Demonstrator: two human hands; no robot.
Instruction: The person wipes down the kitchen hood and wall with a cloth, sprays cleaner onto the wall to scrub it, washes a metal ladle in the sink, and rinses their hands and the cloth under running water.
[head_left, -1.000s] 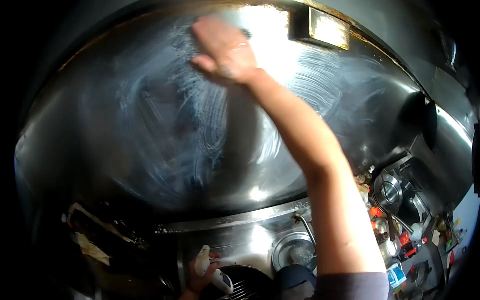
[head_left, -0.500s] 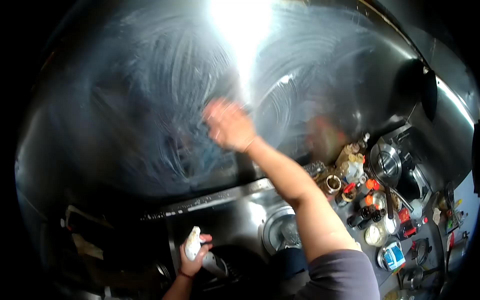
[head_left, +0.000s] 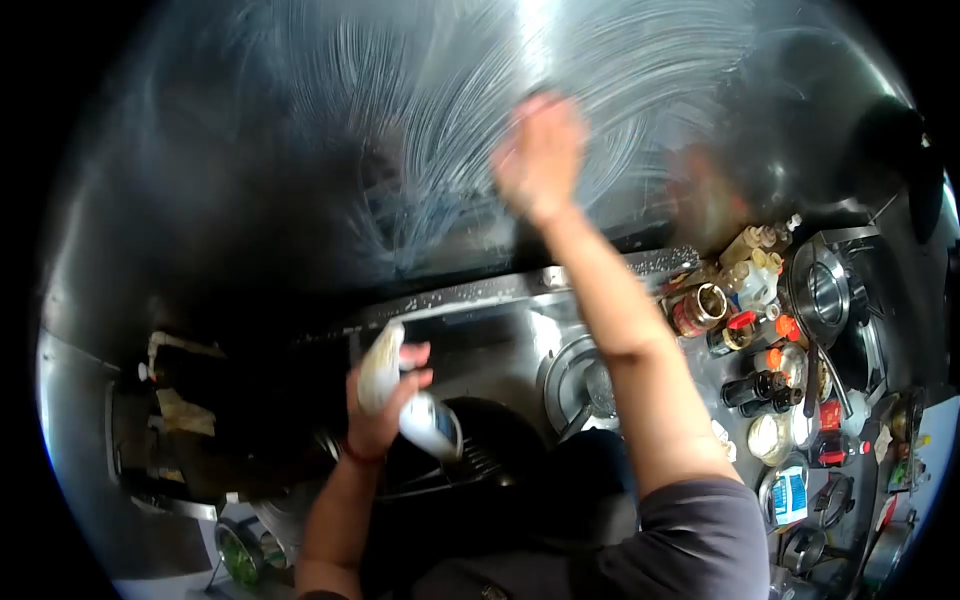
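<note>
My right hand (head_left: pixel 542 158) is stretched up against the steel wall (head_left: pixel 330 130), which is streaked with whitish curved smears. Its fingers are blurred by motion; whether a pad or cloth lies under them is hidden. My left hand (head_left: pixel 380 415) is lower down, over the stove area, wrapped round a white spray bottle (head_left: pixel 432 428). The bottle's stained pale top points up toward the wall, and its body tilts down to the right.
To the right stand sauce bottles and jars (head_left: pixel 700 308), a metal pot (head_left: pixel 822 292) and a blue-and-white packet (head_left: pixel 790 495). A round metal lid or pan (head_left: pixel 565 385) lies below my right arm. A steel ledge (head_left: pixel 450 303) runs along the wall's foot.
My right hand has moved up and to the right across the wall. My left hand has risen with the spray bottle. The camera view has shifted too.
</note>
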